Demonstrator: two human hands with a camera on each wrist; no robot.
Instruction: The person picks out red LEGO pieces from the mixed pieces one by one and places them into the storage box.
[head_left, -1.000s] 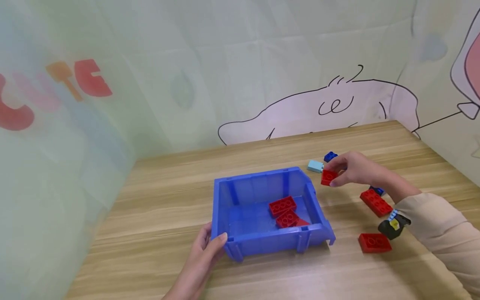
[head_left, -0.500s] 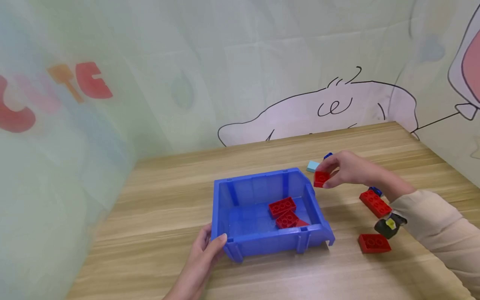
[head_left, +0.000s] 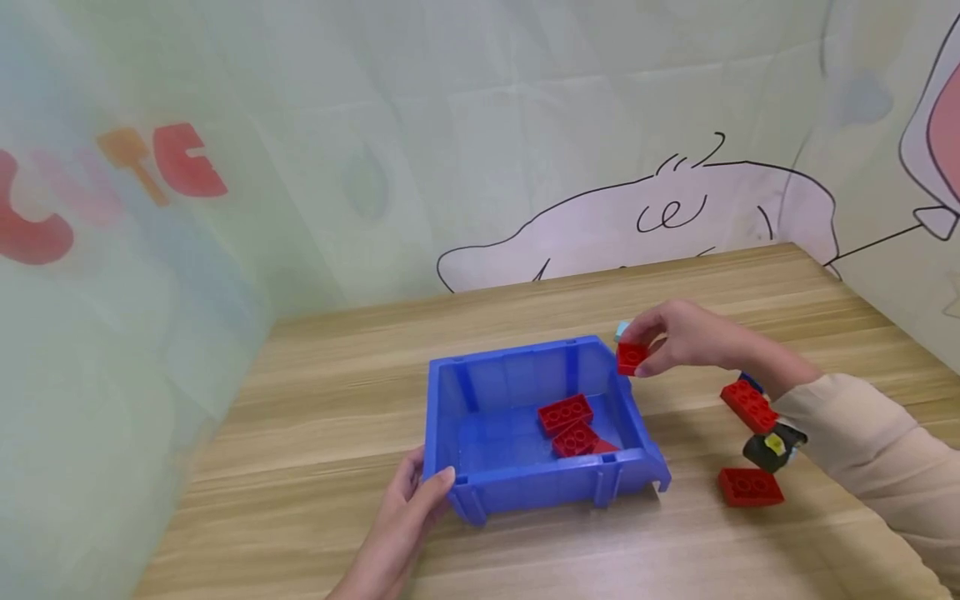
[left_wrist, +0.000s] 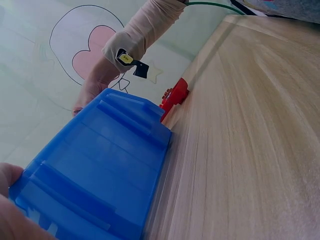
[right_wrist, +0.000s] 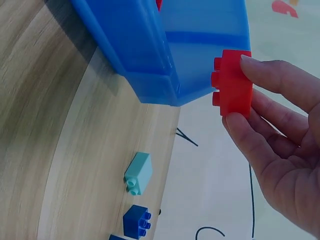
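Note:
My left hand grips the near left corner of a blue plastic bin, thumb over the rim. In the left wrist view only part of that hand shows beside the bin's wall. Between thumb and fingers, my right hand pinches a red toy brick at the bin's right rim. The right wrist view shows this red brick with its studs facing the bin. Inside the bin lie a red brick, another red brick and a partly covered red piece.
On the table, right of the bin, lie a long red brick and a nearer red brick. A light blue brick and a dark blue brick lie behind the bin's right side. A patterned cloth wall borders the table.
My right hand has moved left with the red brick, from beside the light blue brick to the bin's right rim. The left hand stays on the corner, and the bin has hardly moved.

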